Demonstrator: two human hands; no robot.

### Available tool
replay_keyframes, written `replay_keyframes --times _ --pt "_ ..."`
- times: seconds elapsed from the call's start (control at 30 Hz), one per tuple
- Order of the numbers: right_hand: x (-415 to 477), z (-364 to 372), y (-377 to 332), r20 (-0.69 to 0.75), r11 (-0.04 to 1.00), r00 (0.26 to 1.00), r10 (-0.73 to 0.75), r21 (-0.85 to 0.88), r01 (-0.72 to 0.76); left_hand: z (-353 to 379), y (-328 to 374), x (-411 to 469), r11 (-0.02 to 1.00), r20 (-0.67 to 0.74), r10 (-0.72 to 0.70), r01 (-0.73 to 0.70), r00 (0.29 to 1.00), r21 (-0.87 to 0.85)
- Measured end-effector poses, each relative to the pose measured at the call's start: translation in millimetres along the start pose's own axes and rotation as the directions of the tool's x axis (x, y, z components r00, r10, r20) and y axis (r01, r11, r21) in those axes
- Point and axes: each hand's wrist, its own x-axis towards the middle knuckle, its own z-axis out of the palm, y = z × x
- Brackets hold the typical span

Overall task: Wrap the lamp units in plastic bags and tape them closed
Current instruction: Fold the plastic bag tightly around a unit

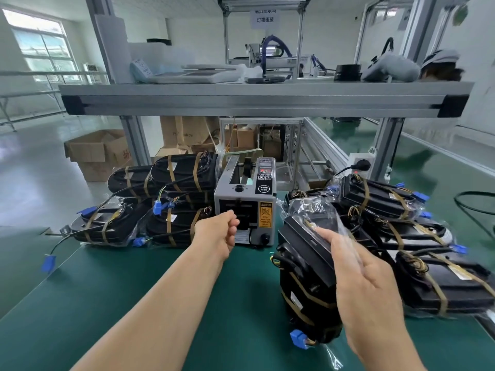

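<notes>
The right hand [367, 285] lies flat, fingers straight, on the bag [325, 210] round a black lamp [305, 277] standing on the green mat [160, 330]. The left hand [222, 231] curls at the tape machine [246, 202]; I cannot tell if it pinches tape. Wrapped lamps [174, 188] pile on both sides. Behind are a metal shelf [262, 100] and boxes [99, 153].

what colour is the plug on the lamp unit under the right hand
Blue. The plug shows best in the head view, at the lamp unit's near end.

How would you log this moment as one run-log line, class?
stage: fetching tape | left hand: at tape dispenser outlet, grip unclear | right hand: fingers straight, pressing bagged lamp unit
</notes>
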Motion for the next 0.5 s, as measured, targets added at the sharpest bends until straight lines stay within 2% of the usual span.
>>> replay_keyframes --times 0.17,0.3,0.4,0.5 --pt "-7 4 -2 -0.026 1.0 1.0 -0.003 0.004 0.003 11 2 13 0.996 -0.001 -0.082 0.082 0.997 0.023" --pt "-10 7 -3 -0.038 1.0 0.999 -0.006 0.007 0.006 22 3 21 0.99 -0.038 -0.115 0.112 0.993 -0.089" --pt "-13 12 -9 -0.038 1.0 0.999 -0.012 0.025 0.012 29 2 22 0.972 -0.129 -0.106 0.075 0.986 -0.224" --pt "-15 12 -10 -0.002 1.0 1.0 -0.016 0.01 0.016 26 -2 9 0.964 -0.139 0.0 -0.037 0.99 -0.264"
